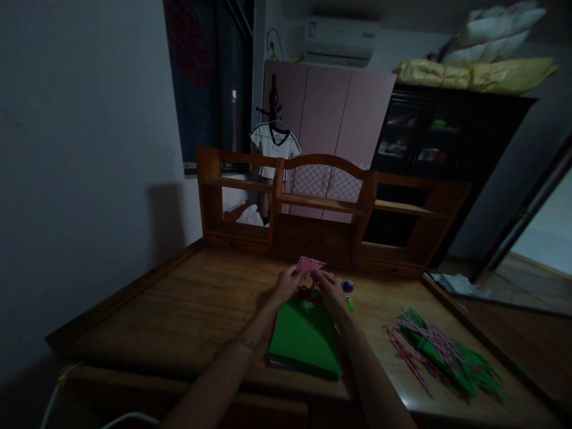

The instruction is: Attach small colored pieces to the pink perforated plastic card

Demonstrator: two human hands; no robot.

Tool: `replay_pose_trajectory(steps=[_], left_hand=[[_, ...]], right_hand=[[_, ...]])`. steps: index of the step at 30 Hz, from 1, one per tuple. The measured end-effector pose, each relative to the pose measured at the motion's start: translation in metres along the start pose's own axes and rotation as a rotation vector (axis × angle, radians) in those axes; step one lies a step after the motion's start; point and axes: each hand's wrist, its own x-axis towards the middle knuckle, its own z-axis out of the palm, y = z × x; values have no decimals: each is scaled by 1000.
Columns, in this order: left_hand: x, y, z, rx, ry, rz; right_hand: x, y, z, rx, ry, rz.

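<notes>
Pinching a pink punched paper (310, 264), fingers of both hands, left hand (286, 282), right hand (328, 288), above green sheets (306, 339)

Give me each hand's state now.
Left hand: closed on the pink sheet.
Right hand: on the same sheet; grip cannot be told.

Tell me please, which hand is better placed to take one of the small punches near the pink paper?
Probably the right hand. It holds the pink paper together with the left hand, but the small punches lie just at its right side on the desk. The left hand would need to cross over.
</notes>
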Motion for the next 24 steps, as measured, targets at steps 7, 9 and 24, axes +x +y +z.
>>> replay_pose_trajectory(steps=[7, 9, 24], left_hand=[[-1, 2, -1, 66, -16, 40], [-1, 3, -1, 61, -15, 40], [-1, -4, 3, -179, -182, -96]], right_hand=[[1, 6, -6, -121, -16, -48], [1, 7, -6, -124, -9, -32], [1, 1, -4, 5, 7, 59]])
